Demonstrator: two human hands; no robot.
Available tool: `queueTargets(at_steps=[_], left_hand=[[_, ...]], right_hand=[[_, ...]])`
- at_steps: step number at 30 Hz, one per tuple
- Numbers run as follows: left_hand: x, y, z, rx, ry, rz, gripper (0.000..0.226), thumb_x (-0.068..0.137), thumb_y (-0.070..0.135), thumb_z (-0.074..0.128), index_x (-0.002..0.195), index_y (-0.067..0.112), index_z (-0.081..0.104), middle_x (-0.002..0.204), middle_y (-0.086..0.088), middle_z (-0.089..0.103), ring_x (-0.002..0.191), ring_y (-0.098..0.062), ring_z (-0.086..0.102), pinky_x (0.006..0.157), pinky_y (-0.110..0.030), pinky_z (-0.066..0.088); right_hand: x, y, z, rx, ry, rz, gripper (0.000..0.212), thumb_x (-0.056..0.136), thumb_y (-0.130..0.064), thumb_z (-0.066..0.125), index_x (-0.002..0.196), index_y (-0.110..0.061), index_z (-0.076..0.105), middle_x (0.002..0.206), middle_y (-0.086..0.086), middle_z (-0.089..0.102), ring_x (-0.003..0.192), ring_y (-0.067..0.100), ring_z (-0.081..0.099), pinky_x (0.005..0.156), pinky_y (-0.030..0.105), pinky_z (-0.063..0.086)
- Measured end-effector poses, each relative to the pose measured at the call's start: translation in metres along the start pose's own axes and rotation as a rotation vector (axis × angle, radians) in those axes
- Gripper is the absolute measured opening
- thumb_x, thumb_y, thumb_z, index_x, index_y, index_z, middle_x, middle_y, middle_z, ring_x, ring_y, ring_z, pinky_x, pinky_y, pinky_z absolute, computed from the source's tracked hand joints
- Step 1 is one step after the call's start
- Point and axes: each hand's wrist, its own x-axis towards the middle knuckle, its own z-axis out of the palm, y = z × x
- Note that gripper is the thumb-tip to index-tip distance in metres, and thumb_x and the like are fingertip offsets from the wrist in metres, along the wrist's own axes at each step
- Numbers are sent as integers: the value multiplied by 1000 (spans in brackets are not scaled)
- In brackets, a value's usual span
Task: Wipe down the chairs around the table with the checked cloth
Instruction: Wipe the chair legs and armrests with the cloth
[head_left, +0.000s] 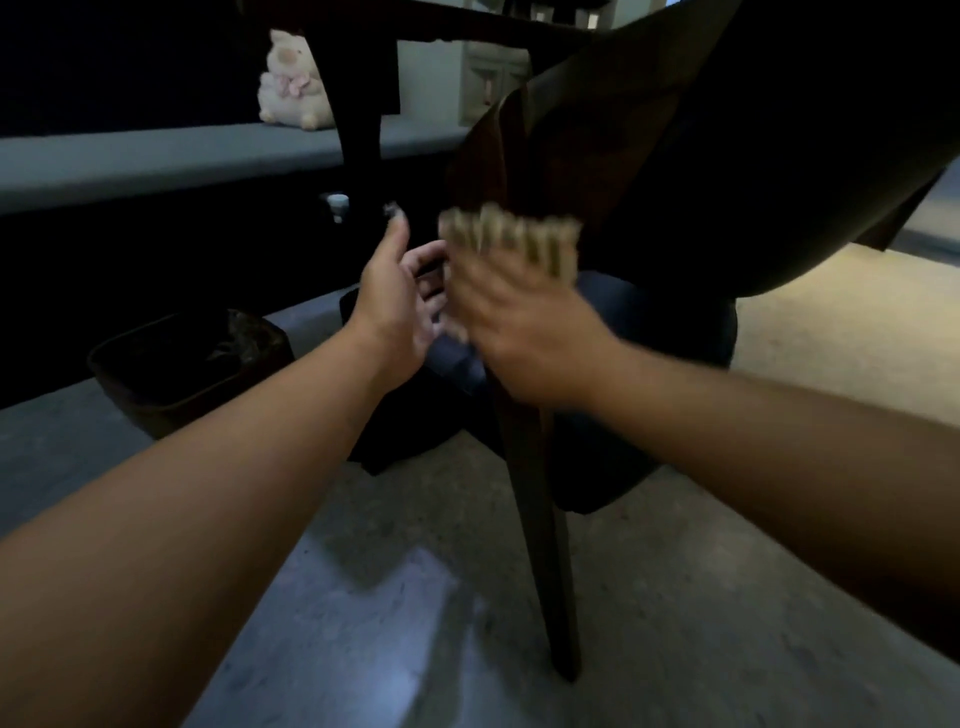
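Note:
A dark wooden chair (649, 171) fills the upper right, seen from low down, with one long leg (540, 519) running down to the floor. My right hand (524, 332) is blurred with motion and presses the checked cloth (511, 239) against the chair where the leg meets the seat. My left hand (400, 301) is just left of it, fingers spread and curled toward the chair's frame, holding nothing that I can make out. Both forearms reach in from the bottom corners.
A dark planter box (192, 364) sits on the grey floor at left. A long grey bench (156, 166) with a white plush toy (293, 83) runs behind. A table leg (363, 104) stands at the back. A dark cushion-like mass (649, 322) lies under the chair.

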Motion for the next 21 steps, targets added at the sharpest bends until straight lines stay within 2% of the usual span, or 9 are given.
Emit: queueTargets(at_steps=[3,7,9,11,13,15,17,19,21], left_hand=[[-4,-9,17,103,-132,121,55,97,57,36,128,16,56,119,-5,68,111,-23,64,93,-38,53],[-6,-41,25,463,-43,266,70,82,47,70,133,13,35,127,1,57,113,-12,58,96,-35,52],[-7,-60,21,699,-10,298,72,79,44,76,124,16,28,126,5,51,114,-10,53,95,-33,51],[-8,-72,18,756,3,320,71,78,45,77,118,20,23,118,12,49,105,-4,53,86,-26,52],[-8,-74,19,749,3,342,71,79,44,77,118,22,23,114,14,49,98,0,53,81,-23,54],[-7,-75,18,753,12,358,69,79,43,76,118,22,23,112,14,49,96,2,53,81,-24,55],[-8,-76,19,754,15,353,66,81,42,75,116,22,23,110,14,50,95,2,54,78,-24,55],[-8,-78,18,743,17,346,64,82,40,75,115,20,24,112,10,51,97,-2,56,79,-25,55],[-6,-78,19,727,24,349,63,82,39,74,115,20,25,115,7,50,101,-4,56,82,-27,55]], right_hand=[[-68,-53,27,110,10,-191,40,93,-16,38,121,-7,65,129,11,61,130,30,47,110,44,36],[-119,-106,46,168,-161,-234,35,83,-22,59,115,-10,70,125,9,64,125,26,53,108,39,39],[-126,-123,47,219,-196,-147,39,85,-22,56,120,-6,65,127,14,61,123,30,54,107,43,37],[-141,-138,49,454,-378,-99,49,96,-20,44,141,-1,40,146,21,40,136,35,37,114,47,19],[-156,-149,51,548,-496,-173,55,100,-26,38,150,-11,22,157,13,21,145,28,17,118,38,7],[-167,-157,40,692,-557,-191,46,101,-28,35,144,-12,39,150,12,36,143,28,25,116,38,19],[-169,-152,27,544,-429,-222,40,98,-23,35,128,-10,59,136,11,54,136,28,39,116,43,24],[-167,-137,17,631,-65,127,38,92,-23,41,116,-11,67,125,7,63,127,24,51,111,43,31],[-151,-114,3,904,251,622,35,92,-19,40,119,-14,62,127,3,59,127,13,48,111,32,31]])
